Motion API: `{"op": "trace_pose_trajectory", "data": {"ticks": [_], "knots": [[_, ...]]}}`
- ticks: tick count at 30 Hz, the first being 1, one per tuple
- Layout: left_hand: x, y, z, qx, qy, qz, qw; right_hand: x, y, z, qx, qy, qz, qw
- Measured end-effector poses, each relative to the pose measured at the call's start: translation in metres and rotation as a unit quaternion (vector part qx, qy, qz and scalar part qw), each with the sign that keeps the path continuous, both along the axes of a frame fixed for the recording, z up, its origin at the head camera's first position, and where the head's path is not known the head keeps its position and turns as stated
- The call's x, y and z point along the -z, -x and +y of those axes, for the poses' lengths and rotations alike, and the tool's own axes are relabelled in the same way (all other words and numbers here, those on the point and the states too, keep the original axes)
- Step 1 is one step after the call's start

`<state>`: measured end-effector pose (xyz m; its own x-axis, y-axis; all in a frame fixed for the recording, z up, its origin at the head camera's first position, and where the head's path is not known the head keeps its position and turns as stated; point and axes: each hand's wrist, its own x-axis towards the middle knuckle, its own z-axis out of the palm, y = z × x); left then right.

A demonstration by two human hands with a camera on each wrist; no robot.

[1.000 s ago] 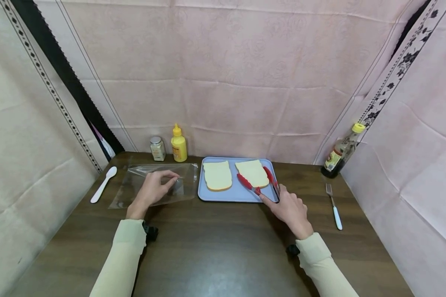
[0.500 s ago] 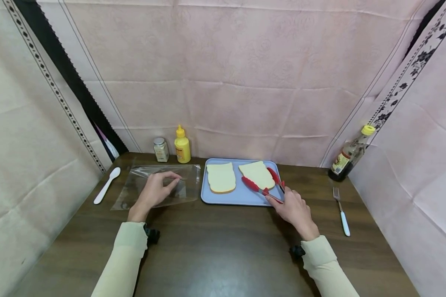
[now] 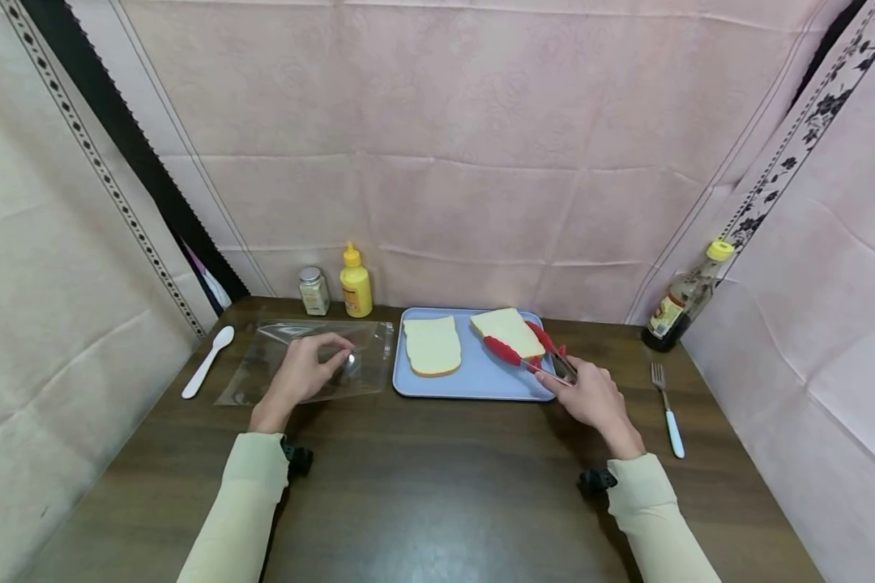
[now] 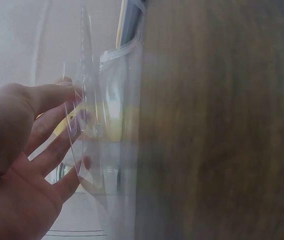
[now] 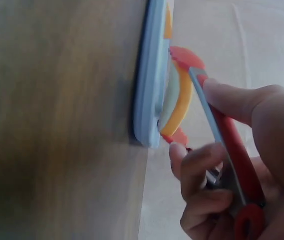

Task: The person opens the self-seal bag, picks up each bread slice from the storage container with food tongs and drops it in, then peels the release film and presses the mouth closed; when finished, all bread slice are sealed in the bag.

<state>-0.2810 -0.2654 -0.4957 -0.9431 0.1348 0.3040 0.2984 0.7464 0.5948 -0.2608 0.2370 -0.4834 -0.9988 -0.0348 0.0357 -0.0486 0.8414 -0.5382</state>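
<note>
A blue tray (image 3: 470, 391) carries two bread slices. The left slice (image 3: 433, 346) lies flat; the right slice (image 3: 506, 330) sits between the red tips of the tongs (image 3: 501, 351), bowed and tilted off the tray in the right wrist view. My right hand (image 3: 594, 397) grips those tongs, thumb on one arm and fingers curled about the other. To the left of the tray lies a clear plastic bag (image 3: 368, 364). My left hand (image 3: 302, 376) pinches its film; in the left wrist view the film (image 4: 74, 120) runs between thumb and fingers.
Behind the bag stand a jar with a grey lid (image 3: 313, 291) and a yellow squeeze bottle (image 3: 356, 283). A white spoon (image 3: 207, 362) lies far left. On the right are a fork (image 3: 668, 411) and a yellow-capped sauce bottle (image 3: 676, 308). Fabric walls (image 3: 452, 178) enclose the table.
The tongs have narrowed on the right slice. My right hand has drawn them a little rightward, and the slice has shifted right and tilted. The left hand stays about where it was.
</note>
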Motion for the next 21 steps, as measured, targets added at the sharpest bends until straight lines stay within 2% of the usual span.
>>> {"op": "trace_pose_trajectory", "data": {"ticks": [6,10,14,18,21], "knots": [[0.0,0.0,0.001,0.002,-0.007,0.001,1.0,0.0,0.003,0.004,-0.019,0.03,0.057,0.998],[0.0,0.002,0.0,0.005,-0.015,0.017,0.9997,0.0,0.003,-0.002,-0.028,0.048,0.071,0.996],[-0.001,0.003,0.001,0.004,-0.021,0.032,0.9993,-0.002,0.002,-0.017,-0.05,0.037,0.099,0.993],[-0.001,0.002,0.001,-0.004,-0.024,0.033,0.9991,-0.002,0.001,-0.041,-0.089,0.018,0.145,0.985],[-0.002,0.001,-0.001,-0.01,-0.026,0.032,0.9991,-0.003,0.001,-0.061,-0.123,0.005,0.159,0.98]]}}
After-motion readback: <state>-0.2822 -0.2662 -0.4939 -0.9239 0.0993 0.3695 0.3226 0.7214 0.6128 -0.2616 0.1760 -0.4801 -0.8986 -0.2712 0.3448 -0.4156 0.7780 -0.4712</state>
